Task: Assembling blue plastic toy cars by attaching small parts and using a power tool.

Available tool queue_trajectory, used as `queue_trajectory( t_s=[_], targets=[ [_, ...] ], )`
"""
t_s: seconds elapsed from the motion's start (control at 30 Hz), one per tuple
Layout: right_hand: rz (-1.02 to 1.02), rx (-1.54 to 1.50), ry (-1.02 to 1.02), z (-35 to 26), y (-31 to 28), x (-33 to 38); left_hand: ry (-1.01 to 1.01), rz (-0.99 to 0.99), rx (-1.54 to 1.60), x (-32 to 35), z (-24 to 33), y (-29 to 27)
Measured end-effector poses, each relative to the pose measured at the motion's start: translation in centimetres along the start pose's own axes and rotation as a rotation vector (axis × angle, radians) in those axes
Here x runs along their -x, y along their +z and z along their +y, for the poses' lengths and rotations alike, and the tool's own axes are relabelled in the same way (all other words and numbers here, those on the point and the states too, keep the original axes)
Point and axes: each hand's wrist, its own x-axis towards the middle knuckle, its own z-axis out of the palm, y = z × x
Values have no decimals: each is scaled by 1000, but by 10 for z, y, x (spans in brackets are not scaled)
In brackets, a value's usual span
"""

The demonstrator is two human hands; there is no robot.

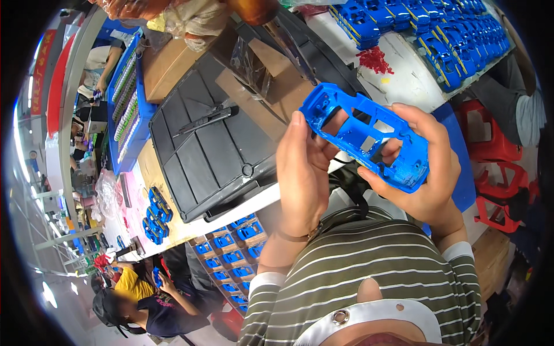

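Note:
A blue plastic toy car body shell (349,136) is held up in front of my striped shirt, its hollow inside turned toward me and its window openings showing through. My left hand (303,170) grips the left end, thumb upright along the edge and fingers behind the shell. Around the right end, my right hand (435,167) is closed, thumb at the near edge and fingers along the far edge. Some fingertips show through an opening. Beyond the shell lies a black plastic lid (216,155) with a utility knife (205,120) on it.
Stacked blue car shells (450,55) and a pile of small red pieces (375,59) lie far right. Red stools (490,135) stand right. At left are a blue crate (138,130) and more blue shells (156,216). A co-worker (167,308) sits lower left, holding a blue piece.

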Motion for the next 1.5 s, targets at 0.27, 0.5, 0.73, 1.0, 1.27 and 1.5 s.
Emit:
queue_trajectory(
  t_s=[0.27,0.5,0.73,1.0,1.27,1.5],
  targets=[
    [2,8,-41,1,5,-26,83,50,4,-10,6,-3],
    [41,54,-83,1,3,-31,137,74,51,-14,4,4],
    [-17,10,-19,-2,2,-30,72,121,69,-14,4,1],
    [-135,34,-26,-3,-10,-32,85,113,84,-13,7,5],
    [-152,23,-34,-3,-12,-34,76,130,87,-12,8,6],
    [-149,-33,-84,1,-9,-33,75,100,109,-11,8,5]
  ],
)
